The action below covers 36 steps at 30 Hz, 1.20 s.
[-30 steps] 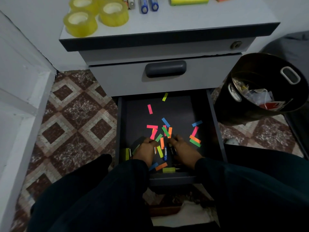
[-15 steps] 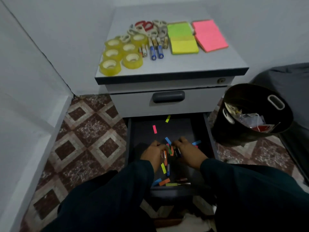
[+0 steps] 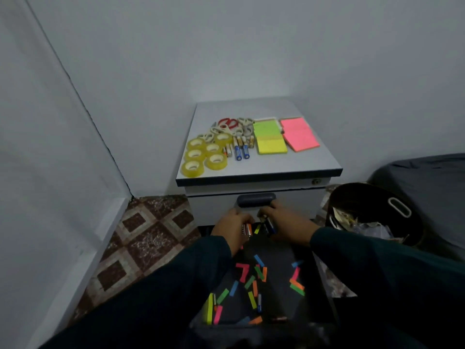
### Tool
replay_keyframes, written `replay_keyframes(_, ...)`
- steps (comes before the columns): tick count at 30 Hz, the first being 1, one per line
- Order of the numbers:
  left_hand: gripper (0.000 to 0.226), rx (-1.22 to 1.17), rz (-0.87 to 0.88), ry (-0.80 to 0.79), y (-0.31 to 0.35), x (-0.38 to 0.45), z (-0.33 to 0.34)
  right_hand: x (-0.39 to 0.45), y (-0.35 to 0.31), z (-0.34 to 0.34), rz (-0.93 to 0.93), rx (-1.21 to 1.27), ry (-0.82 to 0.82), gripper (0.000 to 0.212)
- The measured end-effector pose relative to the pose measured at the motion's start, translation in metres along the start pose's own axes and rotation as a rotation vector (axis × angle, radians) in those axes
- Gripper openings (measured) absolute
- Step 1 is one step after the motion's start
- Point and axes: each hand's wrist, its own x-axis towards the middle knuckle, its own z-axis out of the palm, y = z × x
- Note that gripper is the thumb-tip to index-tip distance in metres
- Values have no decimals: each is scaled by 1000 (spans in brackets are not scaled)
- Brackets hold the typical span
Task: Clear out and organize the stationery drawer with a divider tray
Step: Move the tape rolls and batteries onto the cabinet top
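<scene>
Lifting batteries out of the open drawer (image 3: pixel 312 278) at lower centre, left hand (image 3: pixel 232 226) and right hand (image 3: pixel 281 222) each curl fingers closed around several, likely bound for the sorted cabinet top (image 3: pixel 266 165).

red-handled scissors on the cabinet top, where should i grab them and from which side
Grip the red-handled scissors by the red finger loops, coming from above: the loops lie flat and uppermost at the back of the grey cabinet top. Their blades are buried among the white-handled scissors, so lift slowly to untangle them.
</scene>
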Motion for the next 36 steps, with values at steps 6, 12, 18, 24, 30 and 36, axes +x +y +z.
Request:
replay_keyframes(6, 38, 75, 10, 57, 13, 21, -44, 11, -4, -52, 7, -9, 49, 61)
replay_keyframes(12, 42, 120, 24, 110, 16, 56, -89, 44, 1, -97, 18, 19, 119, 60)
replay_keyframes(18, 43, 138, -43, 99, 6, 109, -119, 96, 11, -125, 73, 97, 182, 61)
replay_keyframes(24, 45, 135, -53, 130, -2, 153, -128, 144, 19, -132, 95, 157, 218, 57)
replay_keyframes(30, 45, 113, -95, 158, -14, 180, -119, 173, 31, -129, 151, 147, 258, 54)
replay_keyframes(36, 49, 85, -118, 173, -17, 182, -111, 175, 38, -120, 178, 180, 314, 61)
